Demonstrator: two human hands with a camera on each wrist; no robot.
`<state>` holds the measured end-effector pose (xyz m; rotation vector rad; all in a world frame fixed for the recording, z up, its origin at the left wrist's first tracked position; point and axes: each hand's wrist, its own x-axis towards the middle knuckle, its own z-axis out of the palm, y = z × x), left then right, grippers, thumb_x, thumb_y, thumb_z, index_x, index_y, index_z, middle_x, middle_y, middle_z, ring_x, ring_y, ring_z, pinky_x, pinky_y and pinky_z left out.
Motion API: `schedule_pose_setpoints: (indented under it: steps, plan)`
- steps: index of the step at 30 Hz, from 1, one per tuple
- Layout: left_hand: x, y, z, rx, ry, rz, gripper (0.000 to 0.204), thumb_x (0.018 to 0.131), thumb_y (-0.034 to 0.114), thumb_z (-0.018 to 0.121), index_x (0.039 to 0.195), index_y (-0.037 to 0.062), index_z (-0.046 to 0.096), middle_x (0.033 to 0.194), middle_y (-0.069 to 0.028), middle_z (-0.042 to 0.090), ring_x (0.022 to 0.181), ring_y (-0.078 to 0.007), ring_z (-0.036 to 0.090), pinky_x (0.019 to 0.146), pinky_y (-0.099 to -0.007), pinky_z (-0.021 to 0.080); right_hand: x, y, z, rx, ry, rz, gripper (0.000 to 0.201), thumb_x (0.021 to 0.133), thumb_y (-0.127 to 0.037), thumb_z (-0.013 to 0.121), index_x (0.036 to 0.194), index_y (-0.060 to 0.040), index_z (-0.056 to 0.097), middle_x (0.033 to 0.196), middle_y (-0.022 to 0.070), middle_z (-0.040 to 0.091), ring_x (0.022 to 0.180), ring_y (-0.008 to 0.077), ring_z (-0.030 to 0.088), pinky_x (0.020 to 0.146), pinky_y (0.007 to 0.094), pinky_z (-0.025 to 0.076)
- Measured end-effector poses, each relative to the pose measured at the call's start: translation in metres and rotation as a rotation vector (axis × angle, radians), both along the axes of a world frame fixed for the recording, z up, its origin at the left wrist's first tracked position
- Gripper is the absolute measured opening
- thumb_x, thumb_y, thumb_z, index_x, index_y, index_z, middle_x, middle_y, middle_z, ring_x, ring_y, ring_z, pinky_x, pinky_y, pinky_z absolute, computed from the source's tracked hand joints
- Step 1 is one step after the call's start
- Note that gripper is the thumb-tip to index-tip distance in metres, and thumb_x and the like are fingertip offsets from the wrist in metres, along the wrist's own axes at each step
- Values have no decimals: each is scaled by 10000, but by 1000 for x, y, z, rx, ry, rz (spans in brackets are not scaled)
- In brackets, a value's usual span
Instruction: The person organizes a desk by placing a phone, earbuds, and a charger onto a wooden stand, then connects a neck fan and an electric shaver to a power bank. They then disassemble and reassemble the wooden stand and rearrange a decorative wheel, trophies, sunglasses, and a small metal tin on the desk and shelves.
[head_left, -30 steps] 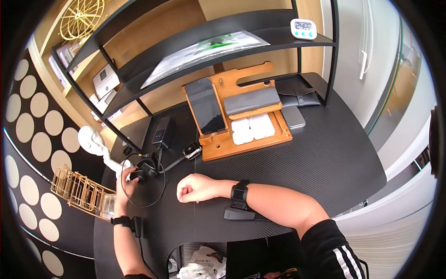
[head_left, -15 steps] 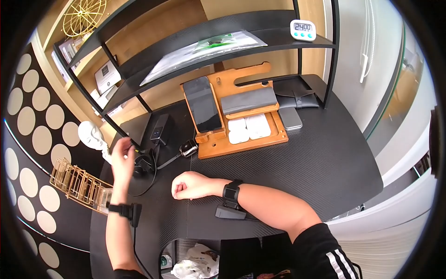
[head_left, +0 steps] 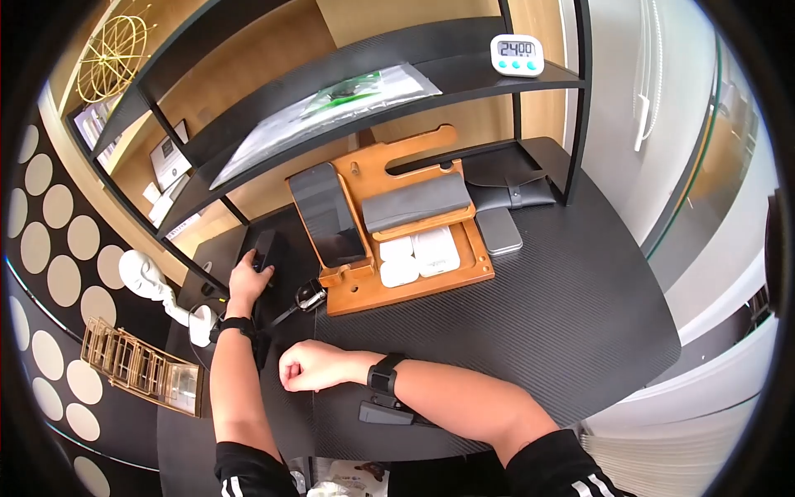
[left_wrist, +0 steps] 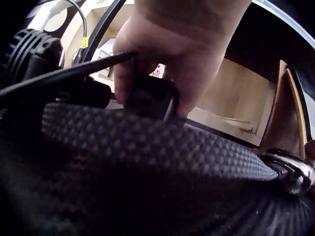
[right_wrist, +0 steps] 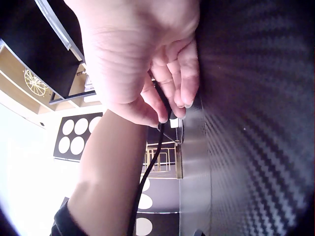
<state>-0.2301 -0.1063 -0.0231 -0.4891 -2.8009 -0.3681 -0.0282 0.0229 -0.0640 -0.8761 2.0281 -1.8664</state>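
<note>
My left hand [head_left: 248, 283] reaches to the back left of the desk and grips a black box-shaped device [head_left: 271, 248]. In the left wrist view its fingers and thumb come down on either side of the device [left_wrist: 151, 96]. Close below that hand runs the textured strap [left_wrist: 157, 145] of a watch [head_left: 310, 295]. My right hand [head_left: 313, 365] rests on the desk at the front, its fingers loosely curled with nothing in them. A white figurine [head_left: 153, 282] stands left of the left hand.
A wooden stand [head_left: 414, 286] holds a phone [head_left: 329, 217], a grey case [head_left: 416, 201] and white cases [head_left: 435, 251]. Right of it lie a grey tin [head_left: 498, 231] and a black pouch [head_left: 513, 192]. A shelf [head_left: 464, 93] with a timer [head_left: 517, 55] overhangs the back.
My left hand has left the black cabled items by the figurine, lifted, then moved forward and right onto the black device. My right hand stays resting on the desk. The head view has shifted.
</note>
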Motion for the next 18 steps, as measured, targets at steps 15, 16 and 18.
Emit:
schedule_pose_setpoints:
  steps: [15,16,18]
  plan:
    - [40,29,14,53,6,31,540,713,317,656,1183,58,601,1137,-183,617,1078,-307,587,945,-359,438,3,6,6,41,-17,7,78,761,-68,615,795,-3,640,702,70,646,550,131,596,499,268,498]
    - [42,28,14,52,4,33,535,714,307,657,1185,60,600,1134,-184,618,1077,-306,588,943,-359,439,2,6,6,40,-15,5,78,761,-68,615,795,-3,640,702,70,646,550,131,596,499,268,498]
    - [42,25,12,57,3,9,531,716,298,659,1188,62,599,1131,-186,619,1075,-306,588,941,-359,440,2,5,6,3,-17,14,83,730,-52,614,765,15,646,704,96,644,534,160,612,482,280,519]
